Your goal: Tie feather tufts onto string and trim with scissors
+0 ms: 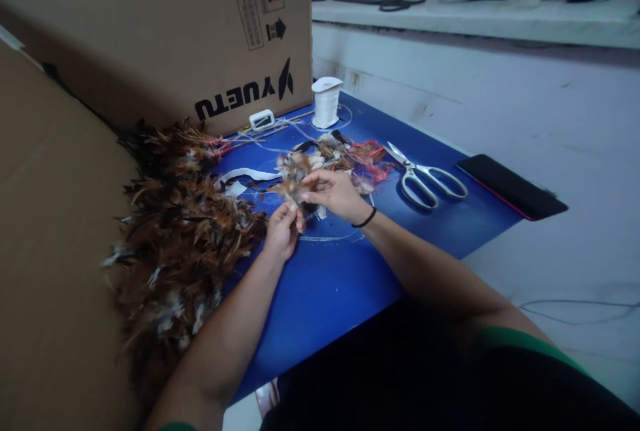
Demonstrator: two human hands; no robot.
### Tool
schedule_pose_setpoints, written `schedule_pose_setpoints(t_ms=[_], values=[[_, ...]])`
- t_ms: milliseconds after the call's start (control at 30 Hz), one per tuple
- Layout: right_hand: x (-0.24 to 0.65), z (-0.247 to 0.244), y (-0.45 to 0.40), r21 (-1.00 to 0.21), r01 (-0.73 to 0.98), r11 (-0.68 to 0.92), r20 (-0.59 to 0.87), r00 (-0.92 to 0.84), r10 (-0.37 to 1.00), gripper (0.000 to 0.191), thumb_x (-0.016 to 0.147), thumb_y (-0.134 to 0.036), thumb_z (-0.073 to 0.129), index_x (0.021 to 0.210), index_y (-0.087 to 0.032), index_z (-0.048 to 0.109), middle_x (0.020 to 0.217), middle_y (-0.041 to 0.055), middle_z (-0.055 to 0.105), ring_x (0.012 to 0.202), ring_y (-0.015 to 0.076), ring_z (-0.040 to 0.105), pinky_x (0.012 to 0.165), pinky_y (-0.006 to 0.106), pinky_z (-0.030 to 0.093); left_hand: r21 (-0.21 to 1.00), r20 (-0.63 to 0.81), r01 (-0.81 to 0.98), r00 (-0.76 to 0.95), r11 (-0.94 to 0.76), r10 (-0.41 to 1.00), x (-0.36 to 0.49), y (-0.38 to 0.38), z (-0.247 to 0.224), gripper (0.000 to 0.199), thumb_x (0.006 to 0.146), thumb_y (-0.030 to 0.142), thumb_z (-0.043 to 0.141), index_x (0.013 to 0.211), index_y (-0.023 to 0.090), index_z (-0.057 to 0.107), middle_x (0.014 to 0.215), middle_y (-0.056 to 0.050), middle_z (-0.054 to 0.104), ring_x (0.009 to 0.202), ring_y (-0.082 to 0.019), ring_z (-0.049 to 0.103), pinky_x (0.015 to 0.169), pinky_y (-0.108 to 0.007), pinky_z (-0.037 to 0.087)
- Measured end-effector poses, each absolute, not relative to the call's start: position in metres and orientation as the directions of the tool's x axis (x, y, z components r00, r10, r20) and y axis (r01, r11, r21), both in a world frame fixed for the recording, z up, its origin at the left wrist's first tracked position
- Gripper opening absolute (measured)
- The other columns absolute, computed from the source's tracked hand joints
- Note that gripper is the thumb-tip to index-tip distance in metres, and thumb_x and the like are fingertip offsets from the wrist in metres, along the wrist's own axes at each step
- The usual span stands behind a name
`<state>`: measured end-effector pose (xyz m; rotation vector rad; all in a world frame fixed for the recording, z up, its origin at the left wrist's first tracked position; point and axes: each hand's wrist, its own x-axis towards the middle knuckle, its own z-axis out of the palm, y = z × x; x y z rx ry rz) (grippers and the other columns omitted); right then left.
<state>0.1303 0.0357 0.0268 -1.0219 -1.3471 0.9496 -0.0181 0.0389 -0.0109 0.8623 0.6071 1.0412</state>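
Note:
My left hand (284, 229) is closed in a pinch on the lower end of a small brown feather bunch (294, 185). Just above and to the right, my right hand (337, 195) has its thumb and fingers closed on the same bunch. Behind the hands lies a loose pile of brown, white and black feathers (333, 149), with red strands (373, 154) at its right side. A white ribbon strip (250, 173) lies left of the bunch. A large heap of brown feathers (190, 237) covers the left side of the blue table (320, 291).
Silver scissors (425, 181) lie right of the feathers, and a black phone (510, 185) sits at the table's right edge. A white ribbon spool (327, 104) stands at the back. Cardboard boxes (150, 31) rise behind and left. Dark scissors (395, 3) rest on a ledge.

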Motion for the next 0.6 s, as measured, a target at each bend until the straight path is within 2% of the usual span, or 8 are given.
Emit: schedule_pose_setpoints(t_ms=[433,600], values=[[0.1259,0.0222,0.0351,-0.927,0.093,0.364,0.361,-0.048,0.931,0.019,0.069,-0.021,0.066,0.087,-0.016,0.064,0.081,0.0024,0.069,0.072,0.0132,0.063,0.071,0.03,0.052,0.85,-0.064,-0.454,0.415,0.268,0.907,-0.0186,0.0377,-0.0087,0.03,0.067,0.031,0.077,0.065,0.014,0.052,0.056,0.004,0.05,0.042,-0.003,0.04,0.041,-0.017,0.031],[0.1265,0.0216,0.0339,-0.877,0.178,0.446,0.44,-0.074,0.895,0.016,0.071,-0.017,0.061,0.087,-0.016,0.064,0.084,0.0021,0.068,0.075,0.0126,0.063,0.073,0.028,0.052,0.853,-0.071,-0.447,0.412,0.27,0.908,-0.0181,0.037,-0.0072,0.028,0.068,0.028,0.076,0.066,0.014,0.053,0.056,0.003,0.051,0.042,-0.004,0.041,0.041,-0.018,0.031]])
